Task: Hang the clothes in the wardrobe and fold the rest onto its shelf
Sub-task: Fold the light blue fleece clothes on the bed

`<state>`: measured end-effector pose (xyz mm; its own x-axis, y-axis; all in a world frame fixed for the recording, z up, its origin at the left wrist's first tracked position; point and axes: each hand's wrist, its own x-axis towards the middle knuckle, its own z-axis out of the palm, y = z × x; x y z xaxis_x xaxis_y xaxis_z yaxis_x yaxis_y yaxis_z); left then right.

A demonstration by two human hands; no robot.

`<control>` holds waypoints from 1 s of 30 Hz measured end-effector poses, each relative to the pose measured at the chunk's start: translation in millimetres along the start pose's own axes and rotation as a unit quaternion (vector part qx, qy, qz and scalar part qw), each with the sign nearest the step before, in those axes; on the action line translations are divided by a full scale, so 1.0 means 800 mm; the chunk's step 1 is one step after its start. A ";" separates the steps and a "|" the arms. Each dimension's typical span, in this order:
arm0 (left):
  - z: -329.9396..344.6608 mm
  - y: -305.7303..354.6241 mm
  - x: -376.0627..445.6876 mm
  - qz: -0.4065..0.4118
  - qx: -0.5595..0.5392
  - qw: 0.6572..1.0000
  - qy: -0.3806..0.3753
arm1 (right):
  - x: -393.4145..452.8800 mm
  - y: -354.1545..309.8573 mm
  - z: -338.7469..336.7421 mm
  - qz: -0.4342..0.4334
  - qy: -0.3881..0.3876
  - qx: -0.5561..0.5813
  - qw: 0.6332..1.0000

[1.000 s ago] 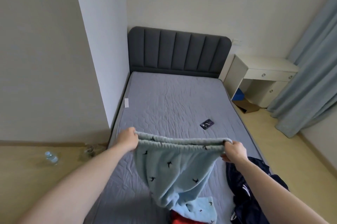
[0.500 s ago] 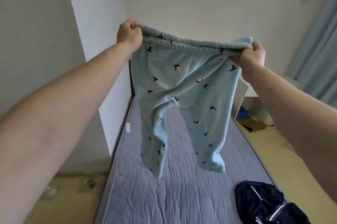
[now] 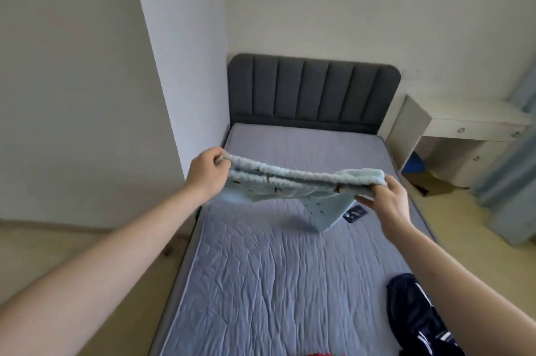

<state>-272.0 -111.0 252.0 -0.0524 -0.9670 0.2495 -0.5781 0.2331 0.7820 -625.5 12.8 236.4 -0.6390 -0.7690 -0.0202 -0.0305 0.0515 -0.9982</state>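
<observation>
Light blue fleece trousers with small dark bird prints are stretched by the waistband between my hands, above the middle of the grey mattress. My left hand grips the waistband's left end and my right hand grips its right end. The legs swing away from me, and one leg end shows below the waistband. A dark navy garment with white stripes lies crumpled at the bed's near right. A bit of red cloth peeks in at the bottom edge.
A small dark card-like object lies on the mattress under the trousers' right end. The grey padded headboard stands at the far end. A white desk and blue-grey curtain are at the right. A wall corner juts out left of the bed.
My hands have come down from head height to just above the mattress with the trousers. The legs, hanging straight half a second ago, now fling forward and out of sight behind the waistband.
</observation>
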 end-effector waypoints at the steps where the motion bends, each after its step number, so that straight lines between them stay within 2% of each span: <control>1: 0.021 -0.039 -0.027 -0.027 -0.001 0.999 -0.024 | -0.012 0.045 -0.002 0.033 -0.007 -0.015 0.999; 5: 0.099 -0.189 -0.143 -0.140 0.064 0.982 -0.113 | -0.062 0.220 -0.014 0.162 -0.041 -0.102 0.981; 9: 0.158 -0.308 -0.256 -0.250 0.111 0.943 -0.191 | -0.117 0.372 -0.028 0.278 -0.078 -0.212 0.933; 12: 0.195 -0.372 -0.327 -0.290 0.147 0.917 -0.231 | -0.162 0.464 -0.038 0.307 -0.120 -0.320 0.888; 17: 0.246 -0.452 -0.424 -0.317 0.195 0.877 -0.304 | -0.233 0.595 -0.062 0.335 -0.189 -0.424 0.820; 24: 0.288 -0.520 -0.521 -0.363 0.202 0.842 -0.344 | -0.300 0.729 -0.093 0.394 -0.225 -0.452 0.768; 26: 0.299 -0.526 -0.526 -0.367 0.200 0.845 -0.334 | -0.312 0.750 -0.095 0.402 -0.230 -0.452 0.762; 30: 0.327 -0.520 -0.503 -0.297 0.206 0.894 -0.264 | -0.320 0.771 -0.095 0.416 -0.232 -0.442 0.760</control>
<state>-223.1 154.3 -323.1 0.0498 -0.8465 -0.5300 -0.8767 -0.2912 0.3828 -539.3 290.2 -370.1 -0.3857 -0.3674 -0.8463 -0.4003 0.8931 -0.2053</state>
